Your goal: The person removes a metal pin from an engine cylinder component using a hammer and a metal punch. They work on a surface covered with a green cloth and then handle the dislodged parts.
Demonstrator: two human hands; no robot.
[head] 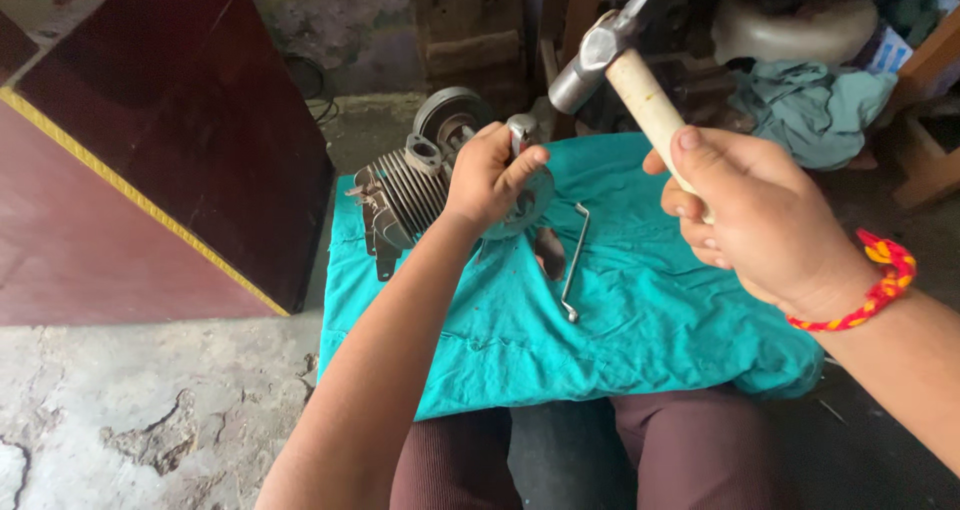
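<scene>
While the left hand (pixel 487 178) grips one engine (pixel 410 195), right hand (pixel 745 215), one hammer (pixel 615 65).

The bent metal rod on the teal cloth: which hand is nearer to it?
Left. The left hand grips the engine part just left of the bent rod; the right hand holds the hammer raised.

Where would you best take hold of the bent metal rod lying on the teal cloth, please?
Probably at the long straight middle of the bent metal rod, coming from above with fingers across it. It lies flat on the teal cloth, apart from the engine part; both ends are cranked, so they offer a poorer hold.
</scene>
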